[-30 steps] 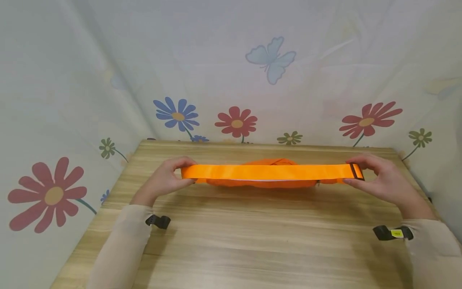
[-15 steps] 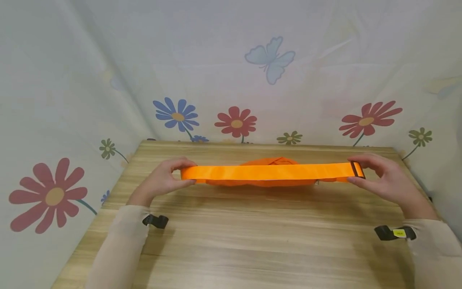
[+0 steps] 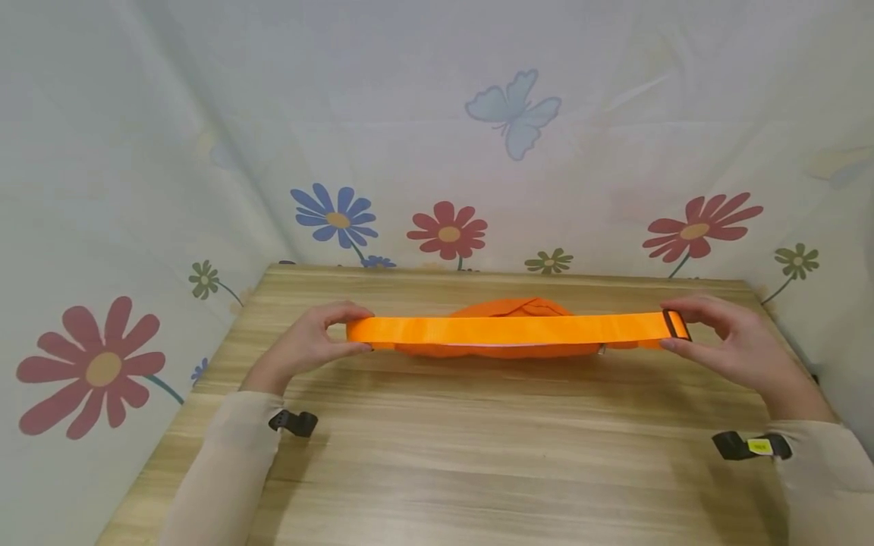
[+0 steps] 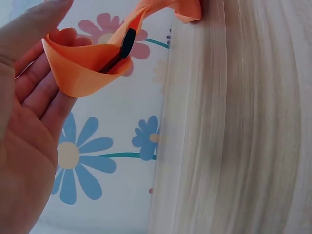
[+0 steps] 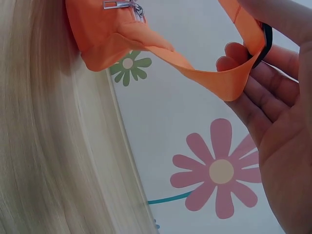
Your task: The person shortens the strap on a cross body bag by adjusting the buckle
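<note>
An orange waist bag [image 3: 512, 306] hangs close over the table, partly hidden behind its own bright orange strap [image 3: 505, 331]. My left hand [image 3: 309, 338] grips the strap's left bend between thumb and fingers. At the other end my right hand [image 3: 727, 343] pinches the strap beside a black slider buckle [image 3: 676, 324]. Between them the strap is stretched nearly level. In the left wrist view the strap loops over the fingers, with a black clip [image 4: 127, 43] inside the loop. A metal zip pull [image 5: 117, 5] shows on the bag in the right wrist view.
The wood-grain table [image 3: 492, 447] runs back to a pale curtain [image 3: 382, 114] printed with flowers and a butterfly. Each wrist carries a black strap mount [image 3: 293, 422], and the one on the right has a yellow label [image 3: 759, 447].
Both hands keep their hold on the strap. The strap dips slightly toward me, showing a bit more of the bag's top behind it.
</note>
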Tool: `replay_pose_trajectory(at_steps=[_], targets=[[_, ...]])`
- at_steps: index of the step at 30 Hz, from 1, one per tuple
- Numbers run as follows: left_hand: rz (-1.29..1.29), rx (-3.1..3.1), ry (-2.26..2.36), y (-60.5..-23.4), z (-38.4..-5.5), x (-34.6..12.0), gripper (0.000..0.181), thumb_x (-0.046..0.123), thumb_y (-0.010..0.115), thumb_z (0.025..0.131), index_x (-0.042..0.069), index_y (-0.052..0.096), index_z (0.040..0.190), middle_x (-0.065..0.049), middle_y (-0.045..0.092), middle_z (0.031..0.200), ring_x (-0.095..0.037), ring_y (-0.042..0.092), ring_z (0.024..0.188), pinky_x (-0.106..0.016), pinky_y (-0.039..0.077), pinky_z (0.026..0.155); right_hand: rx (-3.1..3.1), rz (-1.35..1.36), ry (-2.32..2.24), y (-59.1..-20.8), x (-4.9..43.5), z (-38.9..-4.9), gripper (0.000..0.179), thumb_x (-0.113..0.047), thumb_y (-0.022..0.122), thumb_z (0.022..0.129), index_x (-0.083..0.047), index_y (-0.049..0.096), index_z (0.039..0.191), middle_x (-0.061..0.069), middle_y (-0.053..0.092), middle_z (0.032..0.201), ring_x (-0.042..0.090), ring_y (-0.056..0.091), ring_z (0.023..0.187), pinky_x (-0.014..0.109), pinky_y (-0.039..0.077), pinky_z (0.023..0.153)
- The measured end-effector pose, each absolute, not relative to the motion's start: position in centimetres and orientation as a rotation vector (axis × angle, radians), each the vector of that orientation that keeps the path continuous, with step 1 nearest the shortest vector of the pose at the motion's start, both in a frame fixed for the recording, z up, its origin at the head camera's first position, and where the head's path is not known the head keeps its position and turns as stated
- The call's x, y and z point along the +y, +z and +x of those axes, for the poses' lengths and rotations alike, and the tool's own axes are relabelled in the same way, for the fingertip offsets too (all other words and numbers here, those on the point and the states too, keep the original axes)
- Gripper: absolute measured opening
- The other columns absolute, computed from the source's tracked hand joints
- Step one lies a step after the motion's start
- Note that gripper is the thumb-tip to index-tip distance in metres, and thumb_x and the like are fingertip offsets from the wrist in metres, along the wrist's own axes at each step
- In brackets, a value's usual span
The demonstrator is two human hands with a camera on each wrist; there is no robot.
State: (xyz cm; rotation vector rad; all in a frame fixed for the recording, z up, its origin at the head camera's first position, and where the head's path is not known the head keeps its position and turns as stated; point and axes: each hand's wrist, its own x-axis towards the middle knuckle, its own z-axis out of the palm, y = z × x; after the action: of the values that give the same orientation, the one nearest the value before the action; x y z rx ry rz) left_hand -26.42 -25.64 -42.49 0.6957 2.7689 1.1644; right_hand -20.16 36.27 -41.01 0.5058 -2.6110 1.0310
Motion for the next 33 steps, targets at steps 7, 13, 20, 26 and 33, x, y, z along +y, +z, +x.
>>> replay_pose_trajectory(at_steps=[7, 13, 20, 26, 33], targets=[[0.756, 2.856, 1.053, -42.4, -26.5, -25.7, 0.053, 0.020, 0.093, 0.087, 0.017, 0.074, 0.136, -0.006, 0.074, 0.138, -0.030, 0.065, 0.125, -0.062, 0.050, 0.116, -2.619, 0.464, 0.994, -41.0, 36.4, -20.1, 0.058, -0.004, 0.092, 0.083, -0.006, 0.071, 0.137, -0.040, 0.056, 0.120, -0.014, 0.050, 0.109, -0.004, 0.029, 0.095], [0.740, 2.883, 1.048, -42.2, -26.5, -26.2, 0.052, 0.024, 0.094, 0.086, 0.015, 0.075, 0.134, -0.008, 0.074, 0.137, -0.032, 0.065, 0.126, -0.062, 0.049, 0.117, -2.624, 0.468, 0.882, -40.7, 36.2, -20.2, 0.058, -0.009, 0.095, 0.080, -0.009, 0.074, 0.134, -0.046, 0.052, 0.118, -0.015, 0.048, 0.107, 0.005, 0.032, 0.092], [0.698, 2.858, 1.091, -42.0, -26.4, -26.2, 0.052, 0.031, 0.094, 0.086, 0.016, 0.075, 0.133, -0.006, 0.074, 0.135, -0.030, 0.066, 0.121, -0.066, 0.046, 0.117, -2.631, 0.471, 0.882, -40.7, 36.4, -20.1, 0.058, -0.009, 0.095, 0.080, -0.010, 0.074, 0.135, -0.041, 0.053, 0.119, -0.015, 0.046, 0.108, -0.001, 0.028, 0.093], [0.691, 2.821, 1.116, -41.8, -26.2, -26.0, 0.055, 0.031, 0.095, 0.085, 0.014, 0.074, 0.132, -0.003, 0.075, 0.131, -0.029, 0.065, 0.119, -0.069, 0.044, 0.117, -2.564, 0.568, 0.811, -40.9, 36.3, -20.3, 0.062, -0.002, 0.097, 0.073, -0.008, 0.075, 0.130, -0.024, 0.061, 0.119, -0.014, 0.047, 0.107, 0.000, 0.029, 0.095], [0.845, 2.836, 1.085, -42.4, -26.6, -25.7, 0.030, 0.024, 0.085, 0.096, 0.012, 0.078, 0.122, -0.003, 0.079, 0.115, -0.022, 0.068, 0.104, -0.059, 0.052, 0.105, -2.414, 0.812, 0.802, -41.8, 36.2, -20.7, 0.071, 0.013, 0.097, 0.056, -0.001, 0.076, 0.123, 0.001, 0.073, 0.110, -0.007, 0.056, 0.101, -0.001, 0.040, 0.098]])
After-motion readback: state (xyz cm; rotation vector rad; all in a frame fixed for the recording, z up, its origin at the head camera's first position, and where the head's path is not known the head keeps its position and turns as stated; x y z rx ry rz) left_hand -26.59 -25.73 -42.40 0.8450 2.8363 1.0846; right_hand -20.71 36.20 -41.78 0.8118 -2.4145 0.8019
